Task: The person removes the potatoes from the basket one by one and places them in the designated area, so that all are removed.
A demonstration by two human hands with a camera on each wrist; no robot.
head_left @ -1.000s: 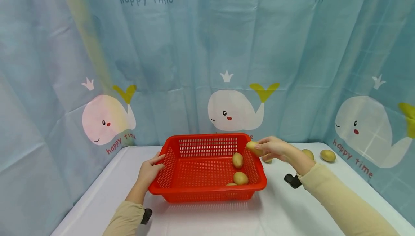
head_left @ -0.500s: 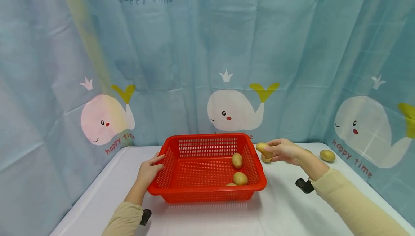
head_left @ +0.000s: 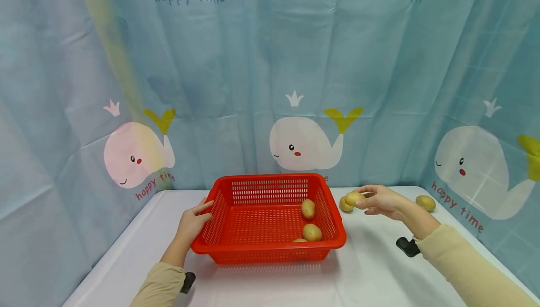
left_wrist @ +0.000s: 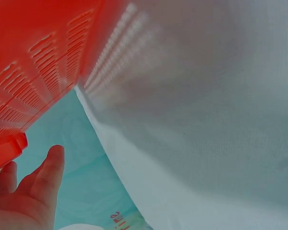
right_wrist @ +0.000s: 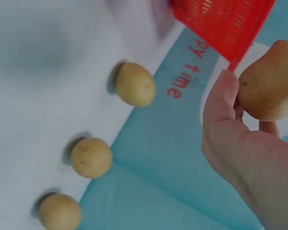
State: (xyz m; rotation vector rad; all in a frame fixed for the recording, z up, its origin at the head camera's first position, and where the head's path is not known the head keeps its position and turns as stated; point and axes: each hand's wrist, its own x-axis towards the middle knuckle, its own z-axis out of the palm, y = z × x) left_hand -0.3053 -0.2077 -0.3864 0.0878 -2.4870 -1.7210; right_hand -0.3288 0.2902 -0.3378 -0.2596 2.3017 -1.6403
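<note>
A red plastic basket [head_left: 261, 246] sits on the white-covered table. My left hand [head_left: 191, 227] holds its left rim, and in the left wrist view the fingers [left_wrist: 48, 175] are at the outside of that rim. Inside, toward the right, lie a potato [head_left: 308, 208], a second potato [head_left: 312, 233] and part of a third one [head_left: 300, 240] behind the front wall. Right of the basket, my right hand [head_left: 381, 201] pinches a potato [right_wrist: 271, 84] between thumb and fingers, above the table. In the head view this potato partly overlaps another potato [head_left: 346, 204] lying on the table.
Three potatoes lie on the table along its back edge in the right wrist view: a near one [right_wrist: 135, 85], a middle one [right_wrist: 91, 158] and a far one [right_wrist: 60, 212]. A blue whale-print curtain [head_left: 236, 147] hangs right behind the table [head_left: 270, 288].
My right hand has moved right and slightly down, from over the basket's right rim to beside it, still holding the potato. My left hand stays at the rim.
</note>
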